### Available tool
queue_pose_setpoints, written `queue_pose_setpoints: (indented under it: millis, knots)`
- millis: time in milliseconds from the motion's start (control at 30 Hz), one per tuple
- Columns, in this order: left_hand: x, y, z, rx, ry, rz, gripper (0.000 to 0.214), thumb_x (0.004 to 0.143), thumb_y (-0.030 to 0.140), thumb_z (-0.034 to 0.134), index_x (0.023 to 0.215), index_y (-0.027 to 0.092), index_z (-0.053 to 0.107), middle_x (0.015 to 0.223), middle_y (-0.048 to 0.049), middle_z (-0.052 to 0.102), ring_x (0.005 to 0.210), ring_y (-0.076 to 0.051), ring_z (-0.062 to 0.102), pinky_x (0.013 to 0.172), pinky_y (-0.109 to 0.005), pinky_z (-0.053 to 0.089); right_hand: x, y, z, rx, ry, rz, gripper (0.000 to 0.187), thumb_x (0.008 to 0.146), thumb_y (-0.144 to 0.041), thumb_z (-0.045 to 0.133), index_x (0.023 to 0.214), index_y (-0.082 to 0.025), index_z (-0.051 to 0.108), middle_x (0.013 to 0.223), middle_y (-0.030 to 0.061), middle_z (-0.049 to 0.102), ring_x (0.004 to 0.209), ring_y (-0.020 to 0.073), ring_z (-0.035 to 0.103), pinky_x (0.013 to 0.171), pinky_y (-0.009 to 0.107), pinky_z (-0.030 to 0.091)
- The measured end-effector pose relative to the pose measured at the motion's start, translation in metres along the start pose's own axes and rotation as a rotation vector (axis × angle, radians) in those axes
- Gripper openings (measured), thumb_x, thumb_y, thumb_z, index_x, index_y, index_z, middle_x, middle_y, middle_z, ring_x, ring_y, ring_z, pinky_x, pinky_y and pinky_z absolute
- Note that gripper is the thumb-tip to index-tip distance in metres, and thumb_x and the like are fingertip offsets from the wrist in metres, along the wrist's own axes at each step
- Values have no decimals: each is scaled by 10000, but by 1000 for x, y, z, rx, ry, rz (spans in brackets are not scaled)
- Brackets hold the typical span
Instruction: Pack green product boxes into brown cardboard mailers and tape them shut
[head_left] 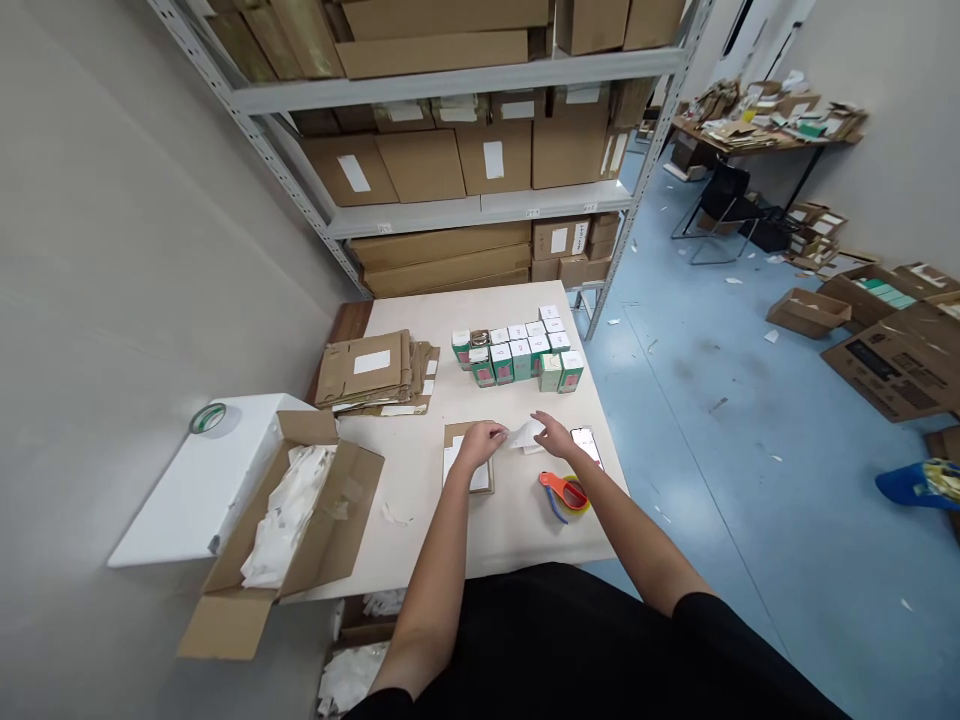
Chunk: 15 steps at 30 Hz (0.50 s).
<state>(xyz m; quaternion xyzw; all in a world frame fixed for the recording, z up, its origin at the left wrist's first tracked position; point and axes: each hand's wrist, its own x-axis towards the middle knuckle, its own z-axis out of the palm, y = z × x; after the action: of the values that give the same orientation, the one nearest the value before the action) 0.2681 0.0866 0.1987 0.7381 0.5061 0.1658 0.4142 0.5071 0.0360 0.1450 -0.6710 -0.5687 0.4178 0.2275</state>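
I am pinching a white slip [525, 435] at both ends, left hand [484, 441] and right hand [553, 438], over the worktop [510, 540]. From the slip, a cardboard packet [481, 479] is lying at eight o'clock, an orange tool [555, 486] at five, green-and-white boxes [520, 358] are standing at twelve.

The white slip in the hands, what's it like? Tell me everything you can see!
The white slip is small, thin and bent. It looks like paper or film; I can't tell which. The left hand pinches its left end and the right hand its right end. It's over the table, between the cardboard and the phone. I can't make out any writing.
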Motion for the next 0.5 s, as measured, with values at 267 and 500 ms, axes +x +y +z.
queue_pose_setpoints:
  millis: [267, 500]
  knots:
    - [-27, 2, -37, -58, 142, -16, 123, 793, 334, 739, 838, 254, 821, 865, -42, 775, 857, -231, 682, 867, -313, 520, 7, -25, -4, -65, -73, -181, 163, 934, -268, 632, 965, -251, 792, 1403, 39, 667, 895, 173, 684, 890, 313, 531]
    - [-41, -14, -63, -104, 393, -137, 122, 761, 319, 732, 835, 251, 802, 832, -20, 780, 818, -213, 688, 828, -290, 545, 8, -18, -27, -152, -57, -201, 189, 951, -274, 624, 992, -240, 805, 1045, 63, 780, 1012, 229, 684, 926, 322, 492]
